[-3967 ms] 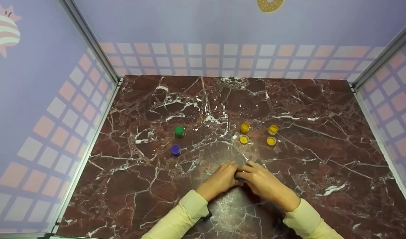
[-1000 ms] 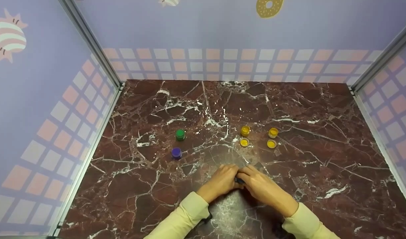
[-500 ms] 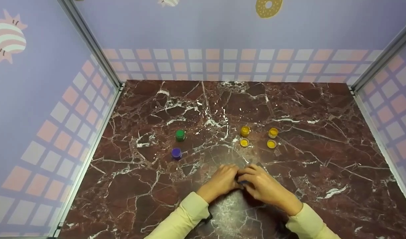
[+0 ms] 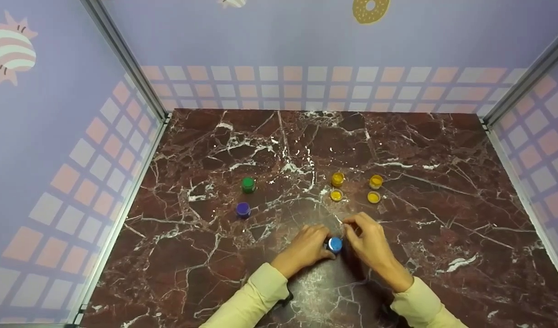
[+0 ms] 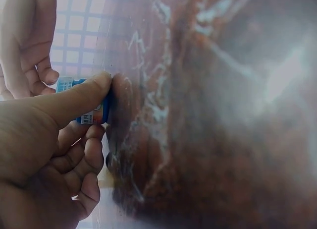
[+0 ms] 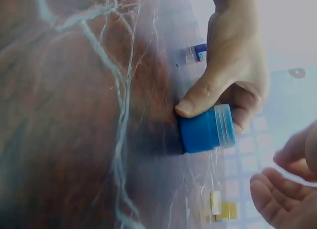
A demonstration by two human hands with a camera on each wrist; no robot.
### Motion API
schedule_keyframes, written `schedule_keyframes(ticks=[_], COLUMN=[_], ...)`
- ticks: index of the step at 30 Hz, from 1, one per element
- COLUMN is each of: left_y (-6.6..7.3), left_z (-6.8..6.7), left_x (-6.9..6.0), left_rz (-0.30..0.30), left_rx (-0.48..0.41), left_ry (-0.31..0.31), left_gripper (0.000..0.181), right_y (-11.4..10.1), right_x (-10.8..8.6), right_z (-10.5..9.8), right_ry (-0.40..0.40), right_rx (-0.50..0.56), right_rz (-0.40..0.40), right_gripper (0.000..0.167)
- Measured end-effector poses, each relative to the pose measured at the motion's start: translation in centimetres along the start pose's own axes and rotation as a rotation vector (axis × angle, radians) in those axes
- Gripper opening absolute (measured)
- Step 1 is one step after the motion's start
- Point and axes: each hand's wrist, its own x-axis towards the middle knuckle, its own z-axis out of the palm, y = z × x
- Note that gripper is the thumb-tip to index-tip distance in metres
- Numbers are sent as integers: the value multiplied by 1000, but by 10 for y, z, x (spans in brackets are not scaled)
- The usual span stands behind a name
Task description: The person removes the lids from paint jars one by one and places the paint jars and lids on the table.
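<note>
The blue jar stands upright on the near half of the table, its long axis vertical and its lidded end up. The left hand grips it from the left, thumb on the near side. The right hand, just to the right, is apart from it, fingers loosely bent, holding nothing. Farther left stands the purple jar; farther right, two yellow jars.

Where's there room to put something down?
Bare brown marbled tabletop lies left of the round purple jar and right of the rightmost round yellow jar. It's crowded around the round blue plastic jar, between the left hand and right hand.
</note>
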Motion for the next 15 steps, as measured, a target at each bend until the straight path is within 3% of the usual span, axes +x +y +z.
schedule_keyframes(ticks=[5, 15], left_y=[0, 0], left_z=[1, 2], left_x=[0, -2], left_rz=[-8, 19], left_rx=[-17, 18], left_ry=[-6, 22], left_gripper=[39, 36], right_y=[-10, -31], right_x=[-1, -16], right_z=[6, 17], right_ry=[6, -155], right_rx=[-105, -362], right_rz=[44, -39], right_gripper=[13, 23])
